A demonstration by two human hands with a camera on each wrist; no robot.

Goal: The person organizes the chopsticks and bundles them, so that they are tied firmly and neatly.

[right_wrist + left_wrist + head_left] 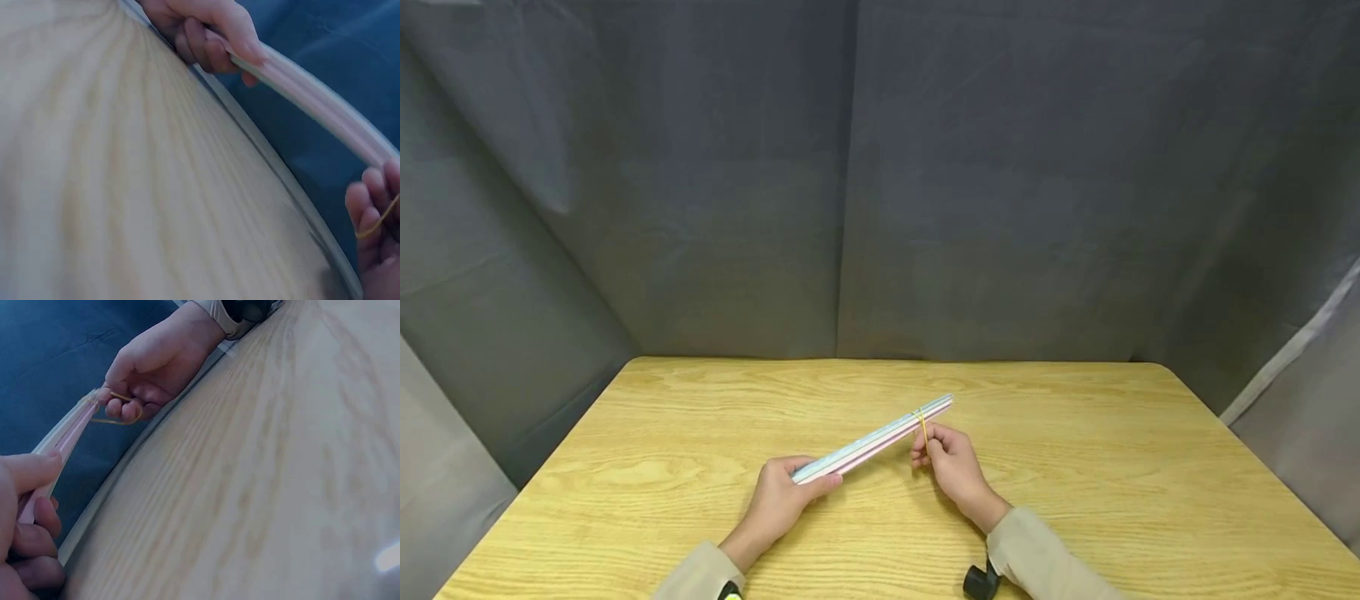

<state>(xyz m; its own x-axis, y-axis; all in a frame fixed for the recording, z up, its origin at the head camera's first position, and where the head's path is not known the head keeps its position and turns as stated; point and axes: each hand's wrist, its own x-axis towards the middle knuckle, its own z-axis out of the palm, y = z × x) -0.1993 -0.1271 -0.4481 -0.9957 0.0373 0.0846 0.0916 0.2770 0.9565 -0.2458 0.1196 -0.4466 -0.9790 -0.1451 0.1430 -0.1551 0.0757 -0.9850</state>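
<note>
My left hand [777,498] grips the near end of a bundle of long, thin straws [872,443] in pale blue, white and pink, thumb on top. The bundle slants up to the right above the table. Around its far end sits a yellow rubber band [922,423]. With curled fingers my right hand [953,468] holds a stretched loop of that band just below the straws. In the left wrist view the loop [117,422] hangs around the right fingers. The right wrist view shows the straws [319,103] running between both hands, their far end cut off by the frame.
Beneath both hands lies a wood-grain table [700,417] with rounded far corners. Dark grey curtains [1000,208] stand behind it and along both sides. A black device [981,581] sits by the right sleeve.
</note>
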